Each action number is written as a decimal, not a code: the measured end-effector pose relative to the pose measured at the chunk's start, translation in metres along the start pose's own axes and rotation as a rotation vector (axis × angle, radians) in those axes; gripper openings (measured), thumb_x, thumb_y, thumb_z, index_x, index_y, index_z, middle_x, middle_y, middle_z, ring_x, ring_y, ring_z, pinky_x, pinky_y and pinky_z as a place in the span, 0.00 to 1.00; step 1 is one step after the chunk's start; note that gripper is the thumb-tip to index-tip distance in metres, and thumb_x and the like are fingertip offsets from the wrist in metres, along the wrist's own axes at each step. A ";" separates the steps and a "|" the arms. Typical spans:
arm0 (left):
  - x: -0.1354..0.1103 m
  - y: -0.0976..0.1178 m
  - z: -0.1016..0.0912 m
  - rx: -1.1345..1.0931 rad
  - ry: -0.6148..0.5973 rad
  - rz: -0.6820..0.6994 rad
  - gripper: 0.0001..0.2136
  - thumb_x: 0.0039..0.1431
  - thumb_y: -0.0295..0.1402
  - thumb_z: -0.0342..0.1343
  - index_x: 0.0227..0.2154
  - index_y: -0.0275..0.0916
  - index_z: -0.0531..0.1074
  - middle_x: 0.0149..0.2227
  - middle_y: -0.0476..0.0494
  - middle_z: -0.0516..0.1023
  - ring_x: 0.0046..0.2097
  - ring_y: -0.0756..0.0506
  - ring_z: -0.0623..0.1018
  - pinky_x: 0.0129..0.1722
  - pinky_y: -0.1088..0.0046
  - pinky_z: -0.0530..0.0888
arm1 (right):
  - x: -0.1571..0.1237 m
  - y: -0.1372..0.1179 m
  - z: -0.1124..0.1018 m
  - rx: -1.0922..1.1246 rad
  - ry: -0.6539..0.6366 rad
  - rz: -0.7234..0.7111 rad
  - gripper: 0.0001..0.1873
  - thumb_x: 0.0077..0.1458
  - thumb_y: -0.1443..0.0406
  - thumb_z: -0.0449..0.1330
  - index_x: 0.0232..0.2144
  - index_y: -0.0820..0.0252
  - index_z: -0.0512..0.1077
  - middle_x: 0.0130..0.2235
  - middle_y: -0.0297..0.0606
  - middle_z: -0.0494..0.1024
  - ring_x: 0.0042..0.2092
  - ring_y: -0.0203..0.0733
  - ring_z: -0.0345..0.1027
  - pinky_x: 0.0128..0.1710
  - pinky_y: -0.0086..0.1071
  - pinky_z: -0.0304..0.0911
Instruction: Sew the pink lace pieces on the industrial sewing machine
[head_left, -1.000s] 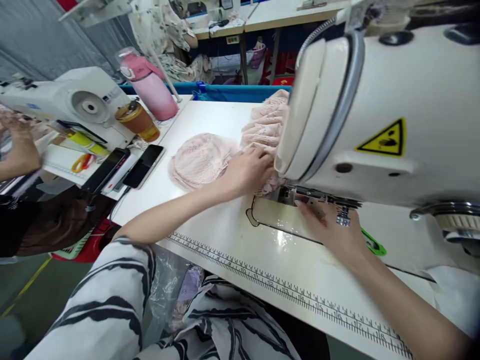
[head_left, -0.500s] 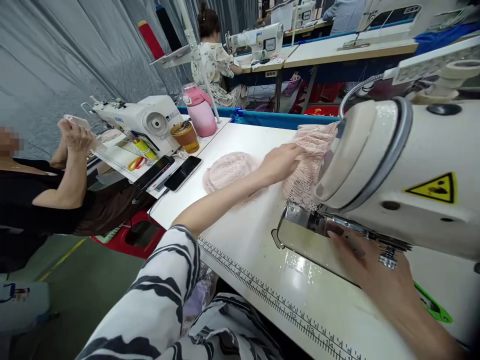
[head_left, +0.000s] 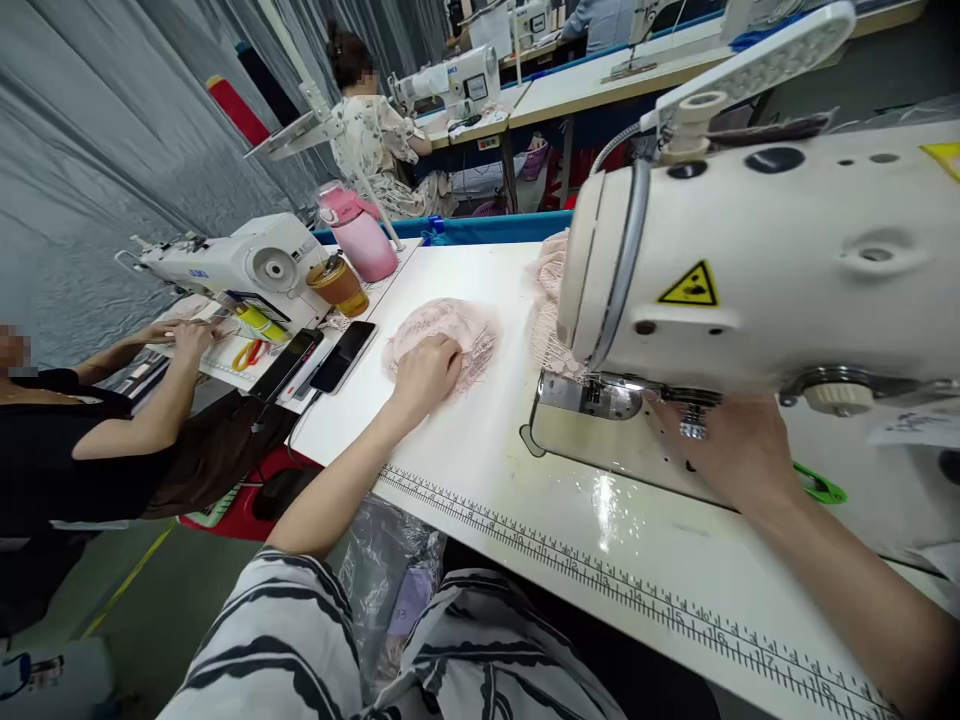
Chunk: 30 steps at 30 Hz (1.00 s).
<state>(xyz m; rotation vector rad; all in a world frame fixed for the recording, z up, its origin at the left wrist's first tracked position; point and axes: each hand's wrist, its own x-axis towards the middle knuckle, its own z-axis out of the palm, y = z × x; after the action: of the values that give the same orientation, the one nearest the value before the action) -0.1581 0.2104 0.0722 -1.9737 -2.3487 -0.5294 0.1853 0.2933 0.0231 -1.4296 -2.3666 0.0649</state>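
My left hand [head_left: 429,372] is on a round pile of pale pink lace pieces [head_left: 474,325], its fingers curled and pinched on the lace. My right hand [head_left: 739,450] reaches under the arm of the white sewing machine [head_left: 757,260], beside the presser foot area. Its fingertips are hidden behind the machine parts, so what they touch is not visible. More gathered pink lace [head_left: 551,310] lies behind the machine head, at the far side of the metal needle plate [head_left: 570,395].
A phone [head_left: 345,357], an amber cup [head_left: 339,287] and a pink bottle [head_left: 360,235] stand left of the pile. A green thread snipper [head_left: 821,485] lies right of my right wrist. A co-worker's hands [head_left: 187,335] work at the neighbouring machine.
My left hand has left the lace by the machine head and moved left onto the pile. My right hand stays under the machine arm. The view has shifted right.
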 end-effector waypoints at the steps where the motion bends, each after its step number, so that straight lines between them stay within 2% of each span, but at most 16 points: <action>1: 0.002 0.000 -0.001 -0.019 0.002 -0.010 0.11 0.63 0.30 0.50 0.33 0.38 0.78 0.40 0.40 0.80 0.44 0.40 0.77 0.41 0.65 0.69 | 0.001 0.000 -0.003 -0.035 -0.031 0.010 0.24 0.58 0.58 0.57 0.12 0.54 0.59 0.14 0.38 0.62 0.21 0.44 0.56 0.28 0.39 0.57; 3: 0.005 -0.002 -0.005 -0.071 0.004 -0.038 0.10 0.60 0.32 0.52 0.32 0.39 0.79 0.38 0.42 0.82 0.41 0.41 0.78 0.41 0.66 0.70 | 0.002 -0.002 -0.005 -0.111 -0.045 -0.012 0.23 0.58 0.61 0.57 0.13 0.55 0.60 0.14 0.36 0.59 0.21 0.43 0.54 0.30 0.39 0.56; 9: 0.017 -0.023 -0.027 -0.298 0.015 -0.174 0.11 0.52 0.37 0.57 0.29 0.37 0.81 0.30 0.46 0.82 0.36 0.44 0.79 0.39 0.71 0.72 | -0.005 -0.014 -0.002 -0.234 0.186 -0.246 0.18 0.59 0.63 0.59 0.18 0.59 0.71 0.24 0.43 0.72 0.33 0.48 0.65 0.39 0.40 0.57; 14: 0.028 -0.037 -0.047 -0.497 -0.007 -0.254 0.18 0.47 0.47 0.61 0.31 0.35 0.83 0.29 0.46 0.80 0.32 0.46 0.77 0.38 0.70 0.75 | -0.007 -0.017 -0.006 -0.229 0.181 -0.263 0.17 0.62 0.63 0.58 0.21 0.59 0.75 0.25 0.43 0.73 0.36 0.48 0.66 0.41 0.40 0.55; 17: 0.033 -0.037 -0.053 -0.577 -0.021 -0.276 0.21 0.43 0.49 0.65 0.32 0.36 0.83 0.28 0.46 0.79 0.31 0.48 0.76 0.38 0.71 0.76 | -0.008 -0.018 -0.009 -0.230 0.199 -0.266 0.19 0.64 0.63 0.57 0.21 0.60 0.74 0.25 0.43 0.71 0.35 0.46 0.65 0.41 0.40 0.54; 20: 0.035 -0.034 -0.056 -0.619 -0.023 -0.290 0.20 0.41 0.48 0.66 0.30 0.36 0.83 0.27 0.46 0.78 0.31 0.49 0.75 0.37 0.72 0.76 | -0.008 -0.019 -0.010 -0.201 0.190 -0.248 0.19 0.64 0.65 0.56 0.21 0.61 0.74 0.25 0.42 0.71 0.34 0.44 0.63 0.39 0.39 0.54; 26: 0.036 -0.030 -0.048 -0.631 -0.082 -0.320 0.16 0.37 0.44 0.69 0.24 0.34 0.80 0.25 0.45 0.77 0.29 0.47 0.76 0.37 0.67 0.77 | -0.009 -0.020 -0.010 -0.167 0.148 -0.198 0.20 0.66 0.64 0.54 0.24 0.62 0.76 0.25 0.42 0.71 0.34 0.44 0.63 0.34 0.37 0.53; 28: 0.036 -0.030 -0.045 -0.615 -0.062 -0.317 0.15 0.38 0.43 0.68 0.23 0.34 0.79 0.24 0.45 0.76 0.29 0.47 0.75 0.36 0.68 0.77 | -0.009 -0.019 -0.008 -0.160 0.166 -0.211 0.19 0.66 0.64 0.54 0.25 0.62 0.76 0.26 0.42 0.72 0.35 0.44 0.64 0.34 0.37 0.53; 30: 0.038 -0.030 -0.044 -0.594 0.012 -0.304 0.14 0.40 0.42 0.67 0.23 0.35 0.78 0.24 0.46 0.76 0.29 0.47 0.75 0.34 0.70 0.75 | -0.009 -0.019 -0.006 -0.150 0.183 -0.219 0.19 0.66 0.65 0.53 0.25 0.63 0.76 0.25 0.42 0.72 0.36 0.44 0.64 0.34 0.36 0.52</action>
<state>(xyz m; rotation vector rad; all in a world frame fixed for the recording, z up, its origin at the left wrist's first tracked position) -0.2026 0.2302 0.1157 -1.7596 -2.7245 -1.3898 0.1752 0.2758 0.0304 -1.1733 -2.3991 -0.2944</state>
